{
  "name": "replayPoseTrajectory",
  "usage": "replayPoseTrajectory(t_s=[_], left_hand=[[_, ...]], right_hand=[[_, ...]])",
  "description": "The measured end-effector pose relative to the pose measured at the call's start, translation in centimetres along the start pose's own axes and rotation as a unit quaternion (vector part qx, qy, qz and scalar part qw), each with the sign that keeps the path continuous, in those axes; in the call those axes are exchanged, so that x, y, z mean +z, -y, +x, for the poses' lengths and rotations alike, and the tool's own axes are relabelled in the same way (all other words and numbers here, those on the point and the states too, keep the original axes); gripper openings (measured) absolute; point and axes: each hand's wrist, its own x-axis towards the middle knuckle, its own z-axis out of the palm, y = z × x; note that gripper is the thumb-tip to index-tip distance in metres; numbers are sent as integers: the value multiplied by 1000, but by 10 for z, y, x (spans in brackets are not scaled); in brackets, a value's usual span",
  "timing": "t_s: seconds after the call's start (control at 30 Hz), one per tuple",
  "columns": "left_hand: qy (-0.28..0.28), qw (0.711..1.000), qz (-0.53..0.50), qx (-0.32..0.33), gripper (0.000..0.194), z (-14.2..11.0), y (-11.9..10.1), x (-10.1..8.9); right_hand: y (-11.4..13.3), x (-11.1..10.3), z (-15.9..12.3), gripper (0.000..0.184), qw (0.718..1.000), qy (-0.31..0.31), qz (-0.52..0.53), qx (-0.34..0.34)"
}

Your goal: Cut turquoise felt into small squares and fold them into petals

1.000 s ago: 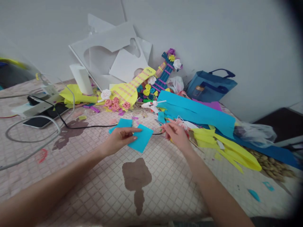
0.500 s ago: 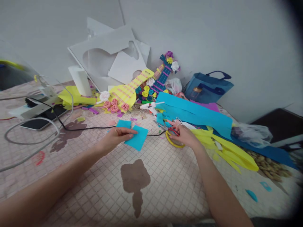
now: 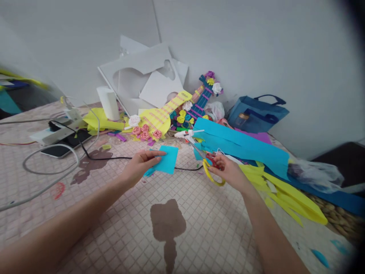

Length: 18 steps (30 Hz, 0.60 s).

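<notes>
Between thumb and fingers, my left hand [image 3: 144,164] pinches a square of blue paper [image 3: 169,160] above the table. A smaller blue scrap [image 3: 149,172] lies just beneath it. My right hand [image 3: 226,171] grips scissors [image 3: 212,167] with red and yellow handles, and their blades point up and left. Past the blade tips is a white glue gun [image 3: 185,134]. A long strip of blue crepe paper [image 3: 236,140] stretches behind my right hand, and crumpled yellow paper [image 3: 285,190] lies to its right.
A yellow paper guitar [image 3: 156,120] and a dark blue one [image 3: 201,101] stand at the back, before white cut-out boards [image 3: 137,61]. A blue bag [image 3: 256,112] is at the back right. Cables, a power strip [image 3: 54,131] and a phone [image 3: 67,144] lie left.
The blue paper in my left hand has turned and now looks like one square with a scrap below it. My right hand has lifted the scissors slightly. The view has shifted left.
</notes>
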Motion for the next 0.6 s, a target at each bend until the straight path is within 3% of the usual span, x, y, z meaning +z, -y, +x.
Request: replayPoseTrajectory(t_s=[0.03, 0.1, 0.2, 0.33, 0.47, 0.6], left_hand=[[-1, 1000, -10, 0, 30, 0, -1, 0], [-2, 1000, -30, 4, 33, 1, -2, -2], [-13, 999, -41, 16, 37, 2, -4, -4], [-60, 997, -27, 51, 35, 4, -7, -7], [-87, 993, -38, 68, 39, 6, -9, -8], [-97, 992, -43, 70, 43, 7, -9, -9]], right_hand=[[10, 5, -2, 36, 994, 44, 96, 17], [30, 19, -7, 41, 957, 111, 265, 39], [53, 48, -19, 52, 894, 142, 423, 25], [67, 85, -41, 66, 815, 185, 548, 1], [78, 109, -60, 64, 725, 285, 625, 48], [86, 119, -71, 74, 640, 365, 668, 109]])
